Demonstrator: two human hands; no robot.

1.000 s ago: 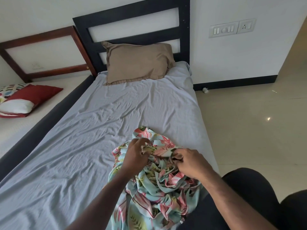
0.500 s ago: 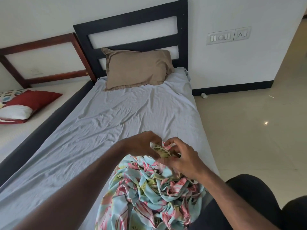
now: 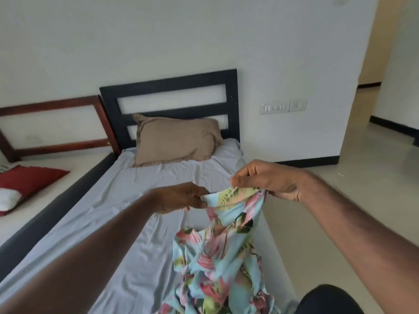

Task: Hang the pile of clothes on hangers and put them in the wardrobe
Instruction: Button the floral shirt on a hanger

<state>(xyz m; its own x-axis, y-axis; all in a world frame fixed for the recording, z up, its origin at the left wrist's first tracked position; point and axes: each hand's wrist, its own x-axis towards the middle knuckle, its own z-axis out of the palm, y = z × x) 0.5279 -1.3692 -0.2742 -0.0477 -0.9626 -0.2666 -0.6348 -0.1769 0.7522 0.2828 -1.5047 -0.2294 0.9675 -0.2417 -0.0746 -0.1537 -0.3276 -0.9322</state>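
Note:
A light-blue garment with pink and green floral print (image 3: 223,252) hangs in the air over the right side of the bed (image 3: 127,223). My left hand (image 3: 181,198) pinches its top edge on the left. My right hand (image 3: 265,180) grips the same edge on the right, a little higher. The cloth stretches between both hands and drapes down to the frame's bottom. No hanger or wardrobe is in view.
A tan pillow (image 3: 174,139) leans on the black headboard (image 3: 170,87). A second bed with a red cushion (image 3: 29,180) lies to the left. Tiled floor (image 3: 340,211) and a doorway (image 3: 371,64) are on the right. My dark-clad knee (image 3: 328,300) shows at bottom right.
Both hands have lifted the floral garment up off the bed and moved apart along its top edge. The camera has tilted upward, showing more wall.

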